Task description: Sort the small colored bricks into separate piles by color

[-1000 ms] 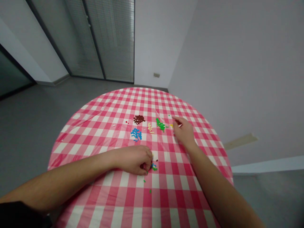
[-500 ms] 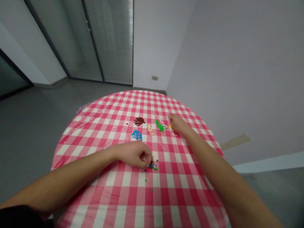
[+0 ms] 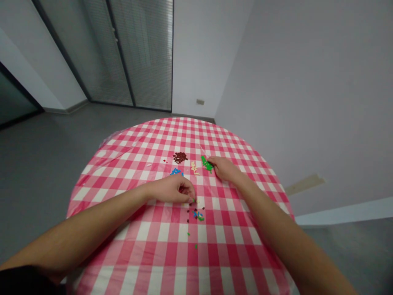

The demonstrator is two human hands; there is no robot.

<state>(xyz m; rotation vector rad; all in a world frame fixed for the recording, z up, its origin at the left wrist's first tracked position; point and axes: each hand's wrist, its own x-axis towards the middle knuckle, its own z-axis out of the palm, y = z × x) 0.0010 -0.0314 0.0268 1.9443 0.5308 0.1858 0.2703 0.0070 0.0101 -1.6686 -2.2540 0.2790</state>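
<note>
My left hand point(image 3: 173, 189) is closed in a pinch over the middle of the table, with a small green piece point(image 3: 193, 200) at its fingertips. Just nearer me lies a loose mix of small blue, green and brown pieces point(image 3: 196, 214). My right hand point(image 3: 225, 169) reaches to the pile of green pieces point(image 3: 206, 163), fingertips together at its right edge; whatever they pinch is hidden. Left of that pile are a few cream pieces point(image 3: 194, 167). The blue pile point(image 3: 176, 172) is partly covered by my left hand, and a brown pile point(image 3: 180, 157) sits beyond it.
A red and white checked cloth point(image 3: 147, 246) covers the round table. Tiny red pieces point(image 3: 164, 160) lie left of the brown pile. Single green pieces point(image 3: 195, 246) are scattered toward me. A wall point(image 3: 307, 102) stands close on the right, glass panels point(image 3: 144, 53) behind.
My right hand has moved left to the green pile. My left hand has risen slightly away from the mixed pieces, uncovering more of them and covering part of the blue pile.
</note>
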